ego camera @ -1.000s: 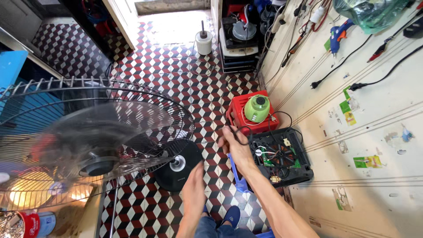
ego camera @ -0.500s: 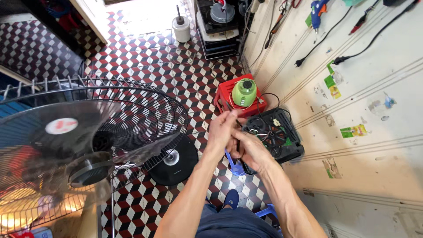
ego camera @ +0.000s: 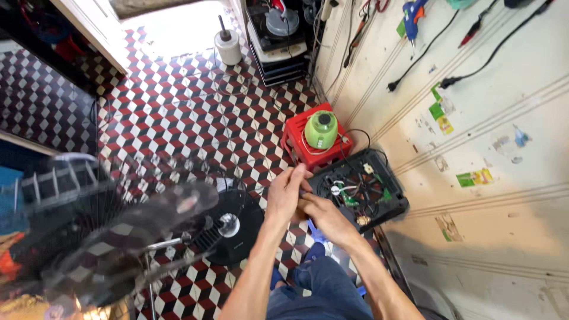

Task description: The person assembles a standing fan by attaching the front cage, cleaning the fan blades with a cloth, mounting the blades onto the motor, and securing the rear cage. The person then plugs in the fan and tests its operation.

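Observation:
My left hand (ego camera: 287, 192) and my right hand (ego camera: 323, 217) meet in front of me, fingers curled around something small that I cannot make out. They hover just left of an opened black appliance (ego camera: 363, 188) on the floor, with a round fan grille, a small green circuit board and loose wires. Behind it stands a red plastic stool (ego camera: 308, 151) with a green round blender base (ego camera: 320, 130) on top. My blue-trousered knees (ego camera: 323, 290) are below my arms.
A black standing fan (ego camera: 112, 237) with its round base (ego camera: 234, 228) spins at the left, blurred. A white wall (ego camera: 474, 118) with hanging cables and tools runs along the right. A white canister (ego camera: 228, 44) and a black shelf unit (ego camera: 281, 35) stand at the back.
My left hand has come up from my knee to join the right hand. Both hands have drawn together beside the black appliance. The camera has shifted toward the wall.

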